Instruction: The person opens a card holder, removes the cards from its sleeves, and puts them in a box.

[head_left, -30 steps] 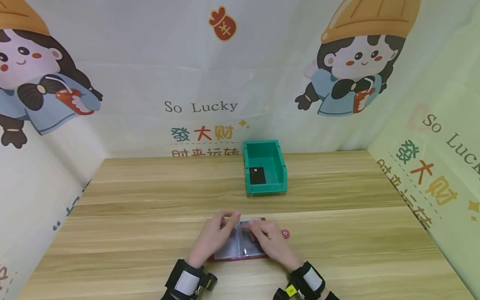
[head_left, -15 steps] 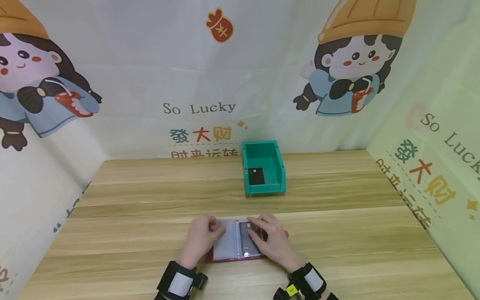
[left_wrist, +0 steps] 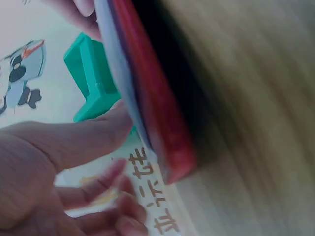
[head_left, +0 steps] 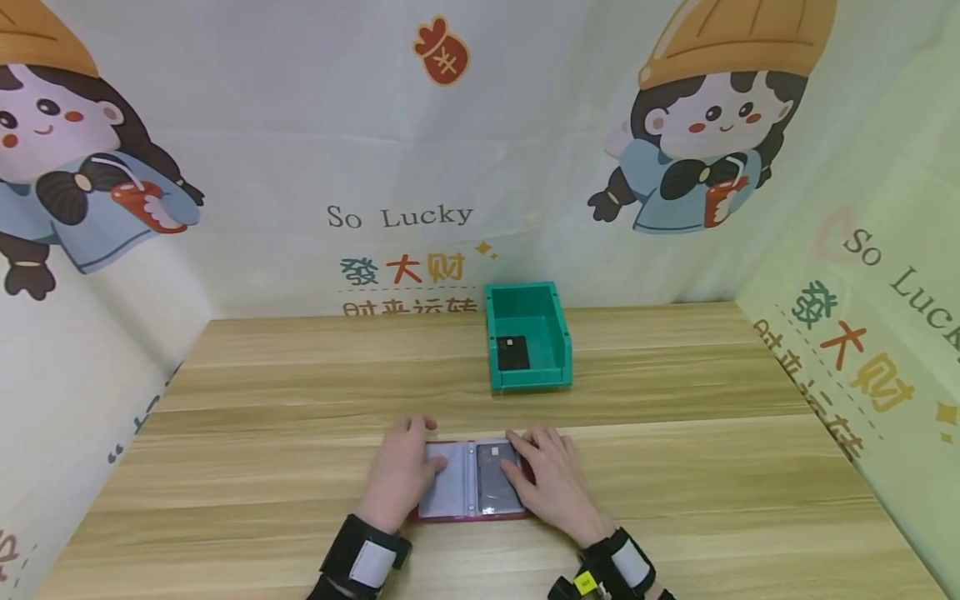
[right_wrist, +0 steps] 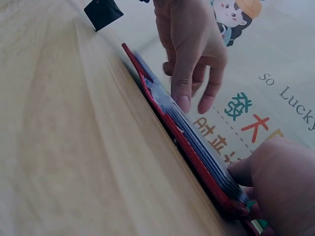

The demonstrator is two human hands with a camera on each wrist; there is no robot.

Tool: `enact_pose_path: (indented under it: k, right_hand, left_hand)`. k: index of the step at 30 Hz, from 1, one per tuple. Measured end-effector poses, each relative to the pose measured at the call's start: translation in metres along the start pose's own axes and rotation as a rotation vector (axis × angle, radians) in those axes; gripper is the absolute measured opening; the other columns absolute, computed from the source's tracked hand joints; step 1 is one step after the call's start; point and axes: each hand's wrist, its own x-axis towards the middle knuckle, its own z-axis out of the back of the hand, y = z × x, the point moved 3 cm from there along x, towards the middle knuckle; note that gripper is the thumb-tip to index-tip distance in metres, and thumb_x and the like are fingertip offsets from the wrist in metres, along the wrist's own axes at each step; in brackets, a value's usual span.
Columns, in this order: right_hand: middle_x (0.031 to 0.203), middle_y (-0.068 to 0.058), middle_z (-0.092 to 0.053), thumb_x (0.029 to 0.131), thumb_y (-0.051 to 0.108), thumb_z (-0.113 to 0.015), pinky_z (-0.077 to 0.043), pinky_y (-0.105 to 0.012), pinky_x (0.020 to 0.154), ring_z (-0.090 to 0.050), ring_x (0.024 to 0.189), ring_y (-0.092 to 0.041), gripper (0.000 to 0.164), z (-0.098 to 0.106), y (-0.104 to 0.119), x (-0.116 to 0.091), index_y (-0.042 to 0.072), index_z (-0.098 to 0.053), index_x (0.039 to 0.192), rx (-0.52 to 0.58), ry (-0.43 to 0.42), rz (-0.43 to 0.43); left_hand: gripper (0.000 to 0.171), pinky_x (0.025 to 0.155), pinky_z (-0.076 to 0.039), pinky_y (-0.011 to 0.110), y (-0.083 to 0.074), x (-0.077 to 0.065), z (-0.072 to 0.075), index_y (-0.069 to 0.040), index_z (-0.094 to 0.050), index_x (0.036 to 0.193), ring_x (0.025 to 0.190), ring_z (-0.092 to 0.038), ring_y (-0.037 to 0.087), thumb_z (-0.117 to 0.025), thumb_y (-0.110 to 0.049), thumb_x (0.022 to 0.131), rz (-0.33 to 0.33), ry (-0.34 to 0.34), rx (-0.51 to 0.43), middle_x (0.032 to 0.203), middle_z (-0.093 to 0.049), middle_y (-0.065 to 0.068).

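A red-covered card holder (head_left: 444,492) lies open on the table, its clear sleeves spread to both sides of the spine. A dark grey card (head_left: 497,487) shows in the right-hand sleeve. My left hand (head_left: 397,473) touches the left sleeve with its thumb, the other fingers loosely extended beyond the holder's far edge. At the right edge my right hand (head_left: 553,483) holds the holder, thumb on the stacked sleeves (right_wrist: 202,140); its other fingers are partly hidden. The left wrist view shows the red cover (left_wrist: 157,98) edge-on beside the left thumb.
Behind the holder stands a green bin (head_left: 531,379) with a black card (head_left: 513,353) inside. The wooden table (head_left: 300,400) meets printed cloth walls (head_left: 262,233) at the back and sides.
My left hand has drawn back leftward from the middle of the holder. My right hand has shifted slightly right, uncovering more of the grey card. The bin stays put.
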Motion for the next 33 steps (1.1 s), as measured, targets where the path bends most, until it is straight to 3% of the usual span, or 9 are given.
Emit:
enact_pose_path:
  k: [2,4,6,8,15,33]
  right_hand:
    - [0.103,-0.003,-0.061,0.098,0.023,-0.072,-0.037,-0.038,0.086,-0.051,0.096,-0.02,0.039,0.0,0.0,0.0,0.001,-0.072,0.131,0.006,0.009,-0.019]
    - [0.102,-0.003,-0.06,0.098,0.024,-0.073,-0.037,-0.038,0.086,-0.051,0.096,-0.019,0.04,0.0,0.0,0.001,0.002,-0.072,0.131,0.002,0.014,-0.03]
    - [0.102,-0.003,-0.06,0.098,0.025,-0.073,-0.037,-0.039,0.086,-0.05,0.096,-0.02,0.04,0.0,0.001,0.001,0.002,-0.072,0.131,-0.007,0.019,-0.037]
    - [0.102,-0.003,-0.061,0.098,0.026,-0.073,-0.037,-0.039,0.086,-0.05,0.096,-0.02,0.041,-0.001,0.001,0.002,0.001,-0.071,0.132,-0.017,0.024,-0.037]
    - [0.102,-0.005,-0.062,0.1,0.028,-0.07,-0.037,-0.04,0.087,-0.053,0.098,-0.021,0.042,-0.006,0.001,0.005,0.001,-0.071,0.132,-0.01,0.014,-0.043]
    - [0.104,-0.005,-0.062,0.1,0.03,-0.072,-0.032,-0.037,0.085,-0.052,0.101,-0.024,0.043,-0.001,-0.003,0.013,0.004,-0.071,0.134,0.048,0.037,-0.05]
  left_hand:
    - [0.028,0.072,-0.053,0.038,-0.007,-0.002,-0.003,0.0,-0.067,0.106,0.081,-0.061,0.022,-0.084,0.001,0.083,-0.062,0.019,0.002,0.091,-0.064,0.011]
    - [0.016,0.065,-0.049,0.03,-0.011,-0.003,-0.009,-0.001,-0.07,0.097,0.072,-0.057,0.016,-0.082,0.0,0.086,-0.092,0.084,-0.06,0.081,-0.063,0.005]
    - [0.009,0.058,-0.041,0.024,-0.014,-0.004,-0.014,-0.002,-0.072,0.088,0.064,-0.052,0.01,-0.08,-0.003,0.088,-0.094,0.141,-0.126,0.072,-0.061,0.0]
    - [0.012,0.054,-0.037,0.022,-0.014,-0.003,-0.018,-0.003,-0.073,0.082,0.059,-0.048,0.008,-0.079,-0.008,0.091,-0.078,0.166,-0.166,0.066,-0.06,-0.002]
    - [0.019,0.052,-0.035,0.022,-0.013,0.004,-0.021,-0.003,-0.076,0.079,0.058,-0.049,0.008,-0.075,-0.013,0.095,-0.06,0.11,-0.143,0.068,-0.063,0.0]
    - [0.027,0.053,-0.03,0.023,-0.007,0.017,-0.026,-0.004,-0.076,0.074,0.057,-0.044,0.01,-0.074,-0.017,0.097,0.044,0.189,-0.213,0.062,-0.054,-0.004]
